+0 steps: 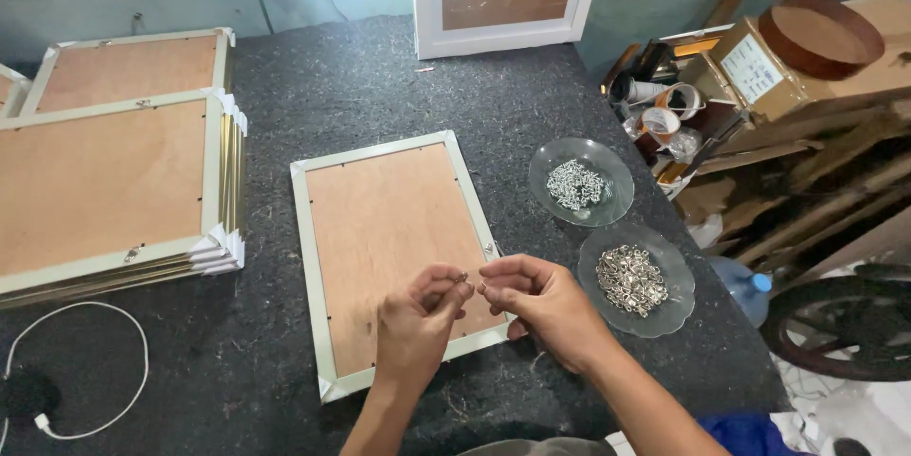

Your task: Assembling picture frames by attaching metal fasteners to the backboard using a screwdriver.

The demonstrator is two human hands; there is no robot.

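**Both hands pinch small metal hardware over a face-down frame**

Left hand [415, 321]: fingers curled, thumb and forefinger closed on a tiny metal ring piece [460, 278] at the fingertips. Right hand [539, 298]: fingers bent inward, tips pinched together just beside the left fingertips; what they grip is too small to tell. The two sets of fingertips nearly meet.

Directly under the fingers: a picture frame [313, 257], pale rim, plywood back up, flat on the dark felt tabletop [380, 86].

Right of the right-hand fingers: a glass dish [675, 305] of metal fittings, near the knuckles. Beyond it, farther from the fingers, a second glass dish [620, 198] with small silvery screws.

Well left of the left-hand fingers: a stack of frames [114, 190], backs up. Below these, a white cable [114, 399].
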